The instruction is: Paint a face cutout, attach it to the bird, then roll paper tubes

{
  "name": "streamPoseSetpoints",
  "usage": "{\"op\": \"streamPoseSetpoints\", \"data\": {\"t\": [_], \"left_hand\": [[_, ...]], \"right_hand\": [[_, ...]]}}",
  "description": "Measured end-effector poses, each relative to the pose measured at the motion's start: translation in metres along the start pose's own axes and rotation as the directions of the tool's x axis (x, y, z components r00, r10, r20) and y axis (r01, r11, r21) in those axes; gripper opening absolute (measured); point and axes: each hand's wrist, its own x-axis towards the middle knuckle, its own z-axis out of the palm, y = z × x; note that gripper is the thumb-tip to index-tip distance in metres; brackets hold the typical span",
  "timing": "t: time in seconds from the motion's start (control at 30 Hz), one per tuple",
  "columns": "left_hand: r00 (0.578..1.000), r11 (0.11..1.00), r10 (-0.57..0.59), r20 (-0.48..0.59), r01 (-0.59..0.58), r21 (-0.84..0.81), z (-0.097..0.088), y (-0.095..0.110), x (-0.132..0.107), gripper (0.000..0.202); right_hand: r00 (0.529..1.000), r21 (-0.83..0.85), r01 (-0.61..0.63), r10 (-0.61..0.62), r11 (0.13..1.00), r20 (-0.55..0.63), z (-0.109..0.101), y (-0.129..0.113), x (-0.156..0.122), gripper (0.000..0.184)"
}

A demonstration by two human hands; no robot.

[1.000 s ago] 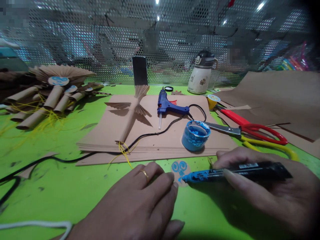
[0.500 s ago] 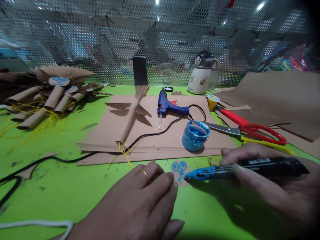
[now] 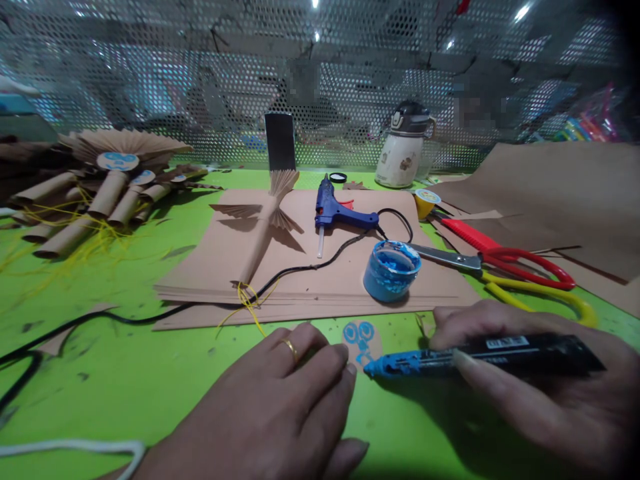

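My right hand [image 3: 520, 373] grips a black marker [image 3: 495, 353] whose paint-smeared blue tip rests at the lower right edge of a small brown paper disc [image 3: 373, 339]. Two ringed blue eyes and blue strokes below them mark the disc. My left hand [image 3: 295, 393], with a gold ring, lies on the table, fingers loosely bent and side by side. Its fingertips touch the disc's left edge, and the thumb is apart from them. Just beyond stands an open jar of blue paint [image 3: 387, 283] on a stack of brown paper [image 3: 320, 293].
On the stack lie a blue glue gun [image 3: 337, 212] with a black cord [image 3: 300, 268] and a pleated paper figure [image 3: 265, 223]. Scissors [image 3: 530, 267] lie right, paper figures [image 3: 113, 180] left. A phone [image 3: 281, 142] and a bottle [image 3: 401, 150] stand at the back.
The marker tip has moved slightly left and down to the disc's lower edge, adding blue near the mouth. My right hand has shifted slightly down; the left has stayed in place.
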Motion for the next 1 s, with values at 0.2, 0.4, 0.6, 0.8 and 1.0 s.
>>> {"op": "streamPoseSetpoints", "data": {"t": [0.2,0.4,0.6,0.8,1.0], "left_hand": [[1.000,1.000,0.014,-0.010,-0.014,0.018,0.0017,-0.0009,-0.0017,0.024],[1.000,1.000,-0.005,0.027,0.004,0.019,-0.0047,0.0028,0.0002,0.023],[1.000,0.999,-0.004,0.030,0.003,0.052,-0.0041,0.0034,0.0014,0.023],[1.000,1.000,0.022,-0.006,-0.022,0.013,0.0016,-0.0013,-0.0029,0.024],[1.000,1.000,0.010,0.017,-0.010,0.008,0.0019,-0.0009,-0.0031,0.026]], "right_hand": [[0.999,-0.021,-0.032,0.032,0.999,0.008,-0.0009,-0.0020,-0.0012,0.005],[0.998,-0.024,-0.057,0.056,0.998,-0.020,0.0003,-0.0040,-0.0008,0.007],[0.996,-0.028,-0.086,0.086,0.996,-0.017,0.0023,-0.0033,-0.0001,0.009],[0.995,-0.018,-0.094,0.094,0.995,-0.028,0.0007,-0.0046,-0.0005,0.009],[0.991,-0.034,-0.123,0.122,0.992,-0.049,-0.0001,-0.0028,0.0005,0.015]]}}
